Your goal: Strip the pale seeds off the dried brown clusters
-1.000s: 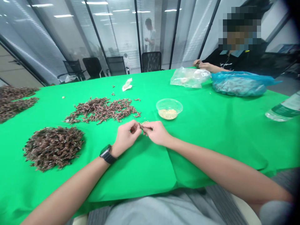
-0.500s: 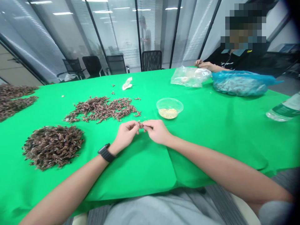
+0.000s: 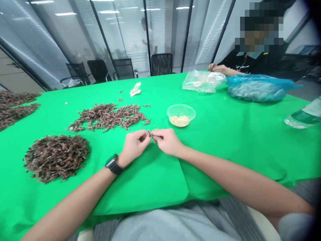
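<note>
My left hand and my right hand meet over the green tablecloth, fingers pinched together on one small brown pod held between them. A black watch is on my left wrist. Just behind my fingertips lies a little heap of pale seeds. A clear plastic bowl with pale seeds in it stands a short way behind my right hand. A spread of brown pods lies behind my left hand, and a denser dark pile sits to my left.
Another person sits at the far right with hands by a clear plastic bag and a blue bag of pods. A water bottle lies at the right edge. More pods lie far left. Office chairs stand behind the table.
Both hands stay pinched on the pod with only slight finger movement. The camera view shifted a little. A person behind the glass wall walked to the left.
</note>
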The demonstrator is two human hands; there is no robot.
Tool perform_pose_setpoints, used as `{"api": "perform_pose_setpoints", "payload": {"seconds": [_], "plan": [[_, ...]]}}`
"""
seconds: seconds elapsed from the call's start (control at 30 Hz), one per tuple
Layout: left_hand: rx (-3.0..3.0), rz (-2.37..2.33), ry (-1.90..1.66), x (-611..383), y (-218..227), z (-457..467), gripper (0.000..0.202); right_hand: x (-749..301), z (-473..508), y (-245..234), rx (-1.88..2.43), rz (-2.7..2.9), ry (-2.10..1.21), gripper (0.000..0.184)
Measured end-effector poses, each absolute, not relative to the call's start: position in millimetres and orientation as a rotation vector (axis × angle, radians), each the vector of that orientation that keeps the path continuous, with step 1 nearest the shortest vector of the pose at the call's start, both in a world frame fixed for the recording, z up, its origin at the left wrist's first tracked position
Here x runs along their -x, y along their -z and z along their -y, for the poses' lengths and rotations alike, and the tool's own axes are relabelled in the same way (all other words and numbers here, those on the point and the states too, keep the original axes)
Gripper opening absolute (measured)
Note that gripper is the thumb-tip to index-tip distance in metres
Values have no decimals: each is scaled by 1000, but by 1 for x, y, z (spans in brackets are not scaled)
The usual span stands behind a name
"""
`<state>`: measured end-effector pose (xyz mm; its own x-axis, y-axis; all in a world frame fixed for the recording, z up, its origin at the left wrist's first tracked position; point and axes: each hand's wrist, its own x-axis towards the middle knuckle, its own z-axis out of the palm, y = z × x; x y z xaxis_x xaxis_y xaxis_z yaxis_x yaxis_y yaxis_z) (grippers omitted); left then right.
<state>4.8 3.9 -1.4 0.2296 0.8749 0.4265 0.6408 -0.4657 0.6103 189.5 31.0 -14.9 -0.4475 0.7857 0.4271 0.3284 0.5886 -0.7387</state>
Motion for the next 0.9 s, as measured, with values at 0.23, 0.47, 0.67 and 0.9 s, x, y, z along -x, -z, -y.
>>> {"api": "perform_pose_setpoints", "payload": {"seconds": [0.23,0.47,0.67,0.9], "plan": [[-2468,-1348,-960,1,-2,-8,18,-192,-32,13,932,2016,-813,27],[-1257,-1042,-1056,-9,1,-12,20,-193,-38,17,782,2111,-483,28],[-732,-851,-914,-9,-7,-12,12,-196,-44,24,720,2166,-334,30],[-528,-807,-873,-7,-11,-13,8,-195,-44,25,698,2174,-296,30]]}}
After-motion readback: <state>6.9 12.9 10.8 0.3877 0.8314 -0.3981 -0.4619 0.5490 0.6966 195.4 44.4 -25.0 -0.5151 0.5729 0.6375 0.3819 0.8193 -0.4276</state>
